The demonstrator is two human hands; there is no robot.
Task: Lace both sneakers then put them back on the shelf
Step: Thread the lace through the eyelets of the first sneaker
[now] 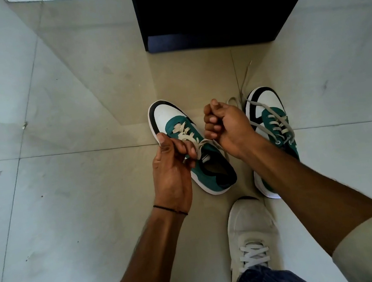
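Two green, white and black sneakers stand on the tiled floor, toes pointing away from me. The left sneaker (172, 119) carries a cream lace crossed over its front eyelets. My left hand (172, 171) pinches one end of that lace beside the tongue. My right hand (223, 124) is curled over the sneaker's right side, gripping the other lace end, which runs under my palm. The right sneaker (269, 115) lies partly under my right forearm, with a loose grey lace trailing forward past its toe.
A dark shelf unit (222, 8) stands on the floor straight ahead, behind the sneakers. My own foot in a pale grey shoe (250, 227) rests just below the pair. Bare floor tiles (64, 157) spread to the left and right.
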